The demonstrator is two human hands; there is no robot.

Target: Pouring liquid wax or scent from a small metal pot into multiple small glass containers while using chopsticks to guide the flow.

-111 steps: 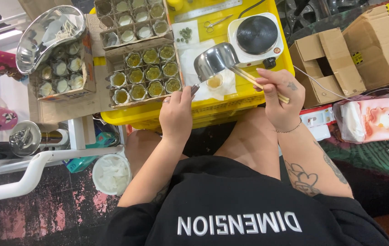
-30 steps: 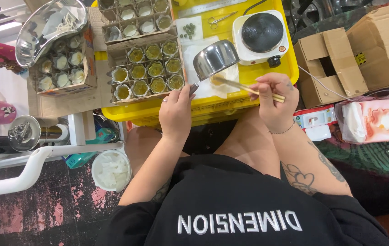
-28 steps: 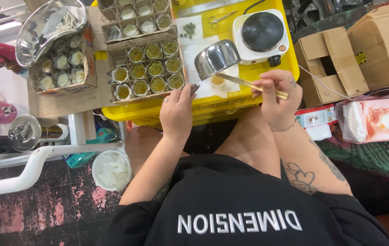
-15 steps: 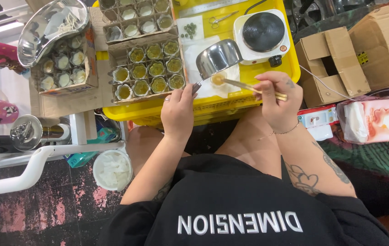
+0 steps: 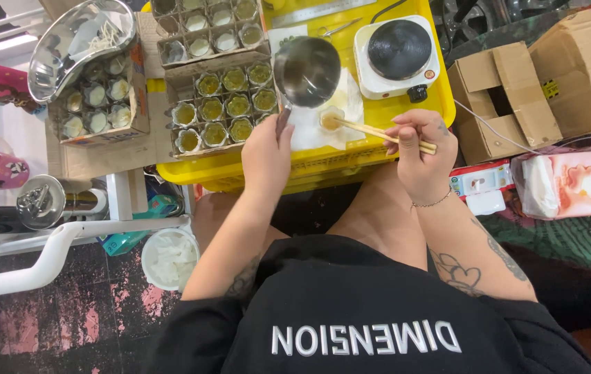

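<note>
Two wooden chopsticks are pinched in my closed right hand, tips in a small mould of yellow liquid on white paper. My left hand grips the handle of a steel saucepan just above that mould. All sit on a yellow tray, between a cardboard grid of filled moulds and a white hotplate.
</note>
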